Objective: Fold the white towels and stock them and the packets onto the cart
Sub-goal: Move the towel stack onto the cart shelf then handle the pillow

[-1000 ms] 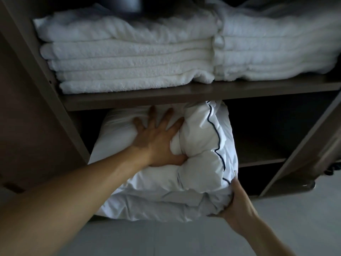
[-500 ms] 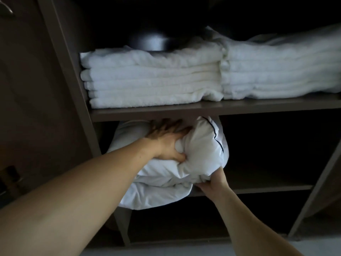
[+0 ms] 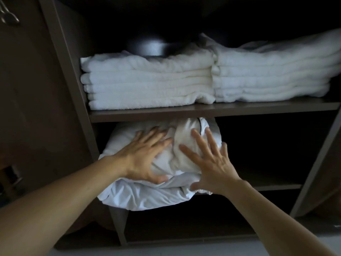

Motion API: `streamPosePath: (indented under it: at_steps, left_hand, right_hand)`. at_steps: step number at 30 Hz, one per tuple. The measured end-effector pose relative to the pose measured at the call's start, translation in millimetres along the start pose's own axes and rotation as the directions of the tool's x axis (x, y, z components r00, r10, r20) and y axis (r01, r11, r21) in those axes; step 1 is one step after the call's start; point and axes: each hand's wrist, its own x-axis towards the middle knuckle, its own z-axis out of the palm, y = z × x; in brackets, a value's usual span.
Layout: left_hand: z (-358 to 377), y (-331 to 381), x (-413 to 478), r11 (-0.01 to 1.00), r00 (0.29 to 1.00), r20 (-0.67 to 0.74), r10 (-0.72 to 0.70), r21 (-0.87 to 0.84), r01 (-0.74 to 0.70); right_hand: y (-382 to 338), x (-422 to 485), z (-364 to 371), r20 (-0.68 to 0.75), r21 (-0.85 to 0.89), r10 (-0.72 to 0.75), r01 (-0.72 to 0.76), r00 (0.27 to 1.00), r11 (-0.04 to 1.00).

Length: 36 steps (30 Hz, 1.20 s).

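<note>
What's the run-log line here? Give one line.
left hand: open, flat on white bundle | right hand: open, on bundle | bundle: overhangs lower shelf | folded towels: on upper shelf

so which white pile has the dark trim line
The rumpled bundle on the lower shelf, pressed by the left hand and right hand. The left stack and right stack of towels above are plain white.

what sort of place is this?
Probably a hotel linen closet or housekeeping cart: dark shelves, stacks of folded white towels, and a white bedding bundle pressed in by the left hand and right hand.
</note>
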Motion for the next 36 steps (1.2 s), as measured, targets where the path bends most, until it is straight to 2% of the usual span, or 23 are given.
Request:
streamPosePath:
  at_steps: [2,5,7,9,11,15,20,24,28,36]
  left_hand:
    - [11,-17,-25,0.996,0.999,-0.036,-0.03,0.082,0.033]
    - [34,-41,-49,0.98,0.979,-0.132,-0.155,0.106,0.169]
    - [44,-47,-55,0.974,0.968,-0.138,-0.209,0.057,0.218]
    - [48,-47,-57,0.977,0.972,-0.119,-0.201,0.053,0.208]
    - [52,-45,-58,0.98,0.984,-0.066,-0.164,0.105,0.171]
    - [64,-46,-60,0.949,0.995,-0.069,-0.074,0.301,0.092]
    - [73,-55,-23,0.932,0.977,-0.13,-0.167,0.303,0.199]
    - [70,-62,4,0.862,0.948,-0.095,-0.303,0.397,0.315]
    - [76,-67,9,0.884,0.936,-0.016,-0.353,0.323,0.339]
    - [46,-63,-10,0.931,0.939,-0.052,-0.341,0.12,0.345]
  right_hand:
    - [11,-1,3,0.173,-0.042,0.126,-0.121,0.977,0.992]
    - [22,-8,18,0.262,0.033,0.208,-0.224,0.942,0.974]
    - [20,-9,26,0.266,0.088,0.217,-0.247,0.939,0.965]
    - [16,-9,31,0.269,0.124,0.228,-0.268,0.936,0.955]
    - [15,-13,34,0.306,0.144,0.197,-0.25,0.931,0.958]
    - [14,-15,42,0.338,0.134,0.155,-0.211,0.928,0.968]
    - [24,24,62,0.301,0.133,0.213,-0.262,0.929,0.956]
    - [37,60,86,0.315,0.13,0.222,-0.274,0.923,0.953]
    - [38,65,100,0.348,0.125,0.207,-0.264,0.914,0.956]
    - [26,51,80,0.332,0.153,0.228,-0.291,0.915,0.944]
